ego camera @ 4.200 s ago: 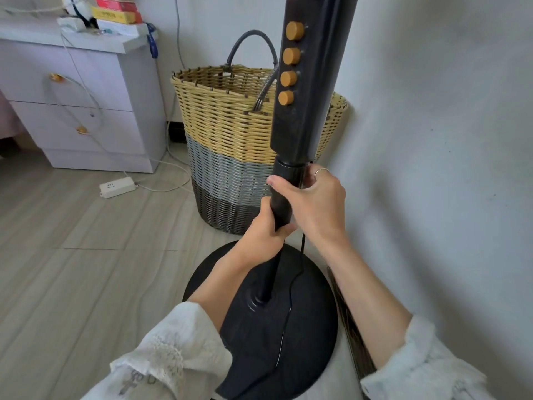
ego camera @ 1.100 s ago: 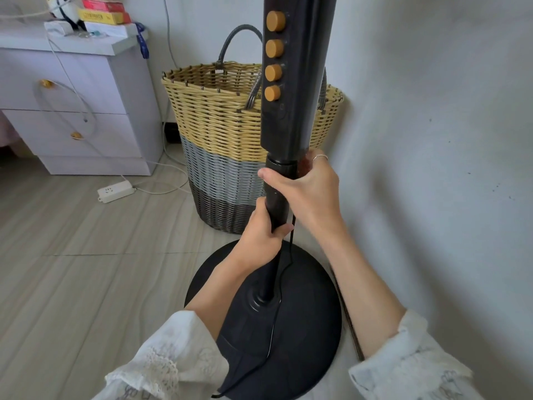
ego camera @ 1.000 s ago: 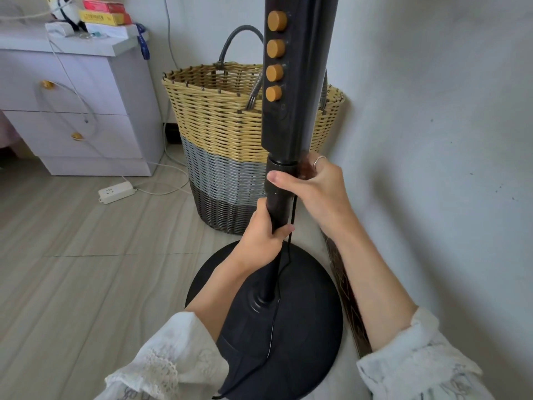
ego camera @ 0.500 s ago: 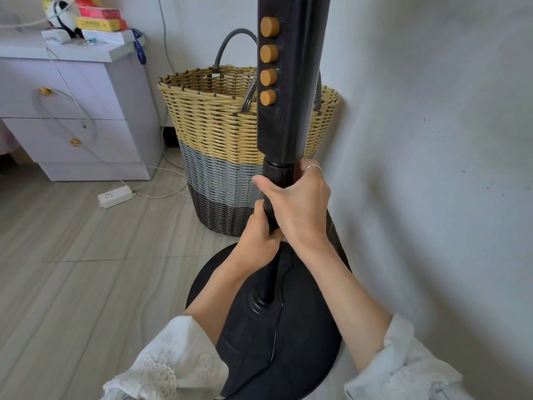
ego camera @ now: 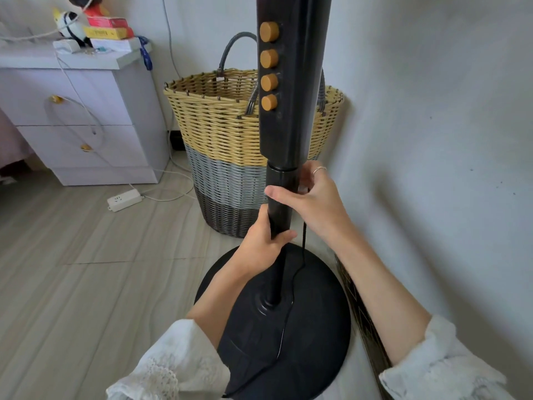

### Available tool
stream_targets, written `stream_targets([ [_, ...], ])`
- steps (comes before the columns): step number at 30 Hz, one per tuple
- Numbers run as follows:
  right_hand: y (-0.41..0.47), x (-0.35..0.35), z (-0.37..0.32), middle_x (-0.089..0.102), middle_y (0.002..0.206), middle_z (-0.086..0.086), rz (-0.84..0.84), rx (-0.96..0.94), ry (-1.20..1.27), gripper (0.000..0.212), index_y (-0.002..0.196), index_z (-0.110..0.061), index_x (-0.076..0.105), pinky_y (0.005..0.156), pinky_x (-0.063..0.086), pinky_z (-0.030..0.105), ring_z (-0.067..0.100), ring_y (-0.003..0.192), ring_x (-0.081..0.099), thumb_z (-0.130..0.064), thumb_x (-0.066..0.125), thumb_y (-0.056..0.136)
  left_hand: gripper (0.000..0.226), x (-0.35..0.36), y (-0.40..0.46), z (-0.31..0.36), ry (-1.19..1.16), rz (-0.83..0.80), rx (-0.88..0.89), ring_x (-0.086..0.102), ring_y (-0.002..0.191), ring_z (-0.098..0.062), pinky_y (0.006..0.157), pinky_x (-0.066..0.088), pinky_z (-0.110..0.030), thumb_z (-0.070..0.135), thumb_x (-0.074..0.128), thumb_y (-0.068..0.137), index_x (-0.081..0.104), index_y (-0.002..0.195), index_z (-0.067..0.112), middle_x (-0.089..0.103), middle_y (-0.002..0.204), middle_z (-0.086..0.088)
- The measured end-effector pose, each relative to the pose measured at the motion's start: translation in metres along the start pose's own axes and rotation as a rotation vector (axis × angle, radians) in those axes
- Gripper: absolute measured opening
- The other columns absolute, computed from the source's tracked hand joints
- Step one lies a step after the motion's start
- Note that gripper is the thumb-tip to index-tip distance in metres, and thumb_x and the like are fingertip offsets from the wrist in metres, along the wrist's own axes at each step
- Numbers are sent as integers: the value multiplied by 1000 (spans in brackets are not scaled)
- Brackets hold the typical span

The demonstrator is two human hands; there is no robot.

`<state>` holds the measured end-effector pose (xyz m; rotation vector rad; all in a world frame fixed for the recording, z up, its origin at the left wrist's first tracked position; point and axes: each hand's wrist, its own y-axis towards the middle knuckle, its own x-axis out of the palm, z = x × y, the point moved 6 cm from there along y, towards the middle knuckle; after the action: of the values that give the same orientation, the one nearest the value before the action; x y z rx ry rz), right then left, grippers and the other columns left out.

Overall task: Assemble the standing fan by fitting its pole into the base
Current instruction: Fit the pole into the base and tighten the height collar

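At the left edge of the floor [ego camera: 86, 269] stands a pale drawer unit [ego camera: 86, 134], with a white power strip [ego camera: 124, 200] lying near it; neither touches the fan. Next along, a woven basket [ego camera: 225, 145] sits against the wall, just behind the pole.

The left hand [ego camera: 261, 246] is wrapped closed round the lower end of the thick black pole [ego camera: 281, 203], thumb across the front. Below it a thinner rod runs down into the raised socket at the middle of the round black base [ego camera: 311, 336], which lies flat on the floor close to the wall. The rod looks seated in the socket, though how deep cannot be told. The column with four orange knobs [ego camera: 268, 66] rises above and leaves the view at the top.

The right hand [ego camera: 314, 203] grips the same pole just above the left, fingers curled behind it, a ring showing. A thin black cord [ego camera: 300, 269] hangs down behind the pole and trails over the base.

The pole is probably stiff, smooth and top-heavy, so it would tend to tip; the stacked two-hand grip low on the thick section suits steering it. The base likely is heavy and will stay put. The cord is limp and could get pinched at the socket.
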<state>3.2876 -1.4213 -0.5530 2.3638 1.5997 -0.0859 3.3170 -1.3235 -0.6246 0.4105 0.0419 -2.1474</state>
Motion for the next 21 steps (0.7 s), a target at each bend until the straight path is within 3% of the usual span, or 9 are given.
stream_targets([
  [3, -7, -3, -13, 66, 91, -14, 194, -118, -137, 50, 102, -22, 59, 67, 50, 7, -1, 86, 62, -45, 78, 62, 50, -3, 0, -6, 1, -17, -28, 51, 120, -21, 105, 41, -43, 9, 63, 86, 39, 130, 10, 56, 126, -10],
  [10, 2, -13, -8, 69, 109, -5, -138, -33, 46, 41, 120, -10, 61, 85, 48, 9, 1, 102, 63, -20, 69, 81, 40, -24, -5, -8, -37, -199, -125, 59, 113, -14, 97, 46, -21, 3, 57, 88, 53, 127, 12, 62, 123, -2],
  [12, 3, -11, -7, 69, 111, -3, -152, -51, 76, 41, 122, -8, 60, 88, 48, 11, 1, 103, 63, -17, 68, 83, 31, -39, -7, -7, -67, -156, -163, 62, 110, -17, 98, 48, -27, 6, 52, 92, 57, 122, 13, 66, 117, -2],
  [16, 2, -10, 1, 66, 103, -18, -187, -34, 195, 39, 124, -11, 58, 79, 46, 5, -12, 97, 61, -15, 64, 86, 32, -74, -2, 23, -134, 164, -106, 64, 106, -16, 100, 48, -41, 31, 42, 96, 58, 120, 17, 67, 112, -1],
  [19, -2, -6, 11, 69, 107, -11, -267, 2, 333, 33, 118, -16, 60, 82, 48, 10, 0, 104, 63, -15, 64, 85, 50, -80, 3, 70, -127, 199, 87, 58, 114, -6, 101, 45, -31, 53, 37, 91, 51, 128, 23, 62, 122, 5],
  [21, -8, 7, 20, 70, 106, -7, -365, 59, 316, 31, 110, -21, 62, 84, 51, 16, 9, 103, 65, -18, 69, 80, 47, -72, 6, 99, -103, 173, 189, 55, 115, 1, 95, 43, -20, 53, 42, 90, 52, 125, 23, 61, 122, 9],
])
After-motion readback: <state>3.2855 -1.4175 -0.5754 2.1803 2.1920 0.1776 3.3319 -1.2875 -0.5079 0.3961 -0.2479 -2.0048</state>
